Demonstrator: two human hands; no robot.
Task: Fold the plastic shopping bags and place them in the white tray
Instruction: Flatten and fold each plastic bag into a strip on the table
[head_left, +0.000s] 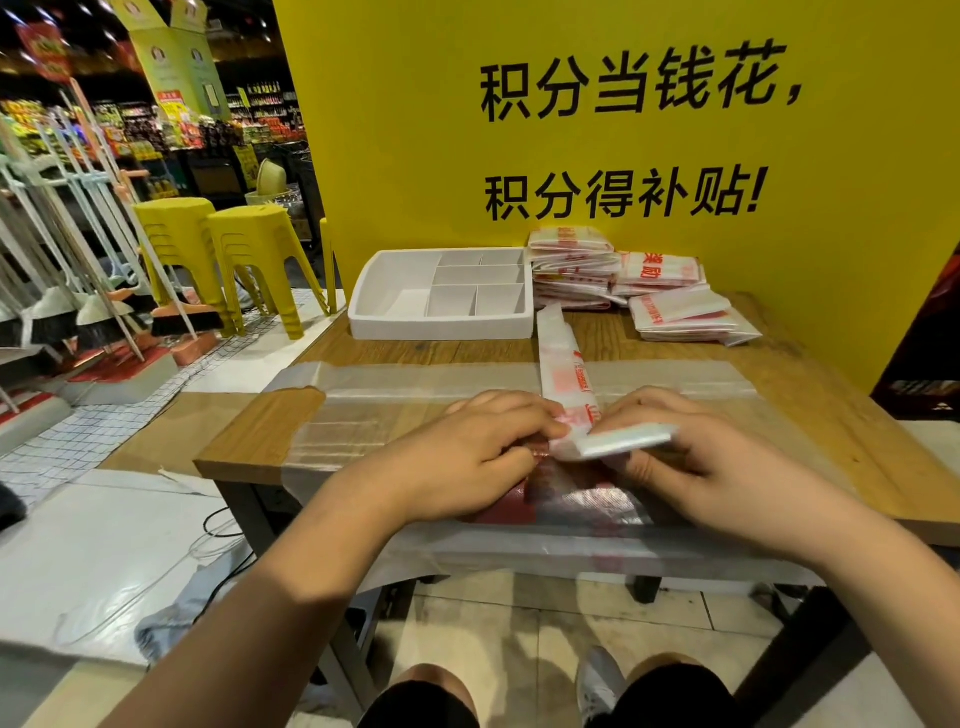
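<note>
A white plastic bag with red print (563, 364) lies folded into a long narrow strip that runs away from me across the wooden table (831, 415). My left hand (467, 452) pinches its near end from the left. My right hand (691, 457) grips the same end, whose tip is turned over to the right. A flat clear bag (415, 384) is spread under both hands. The white tray (441, 327) with several compartments stands at the far left of the table and holds nothing.
Stacks of packed bags (576, 265) and loose packs (685, 312) sit at the back right, against a yellow board (415, 130). Yellow stools (254, 249) and brooms (104, 301) stand on the floor to the left. The table's front edge is near my knees.
</note>
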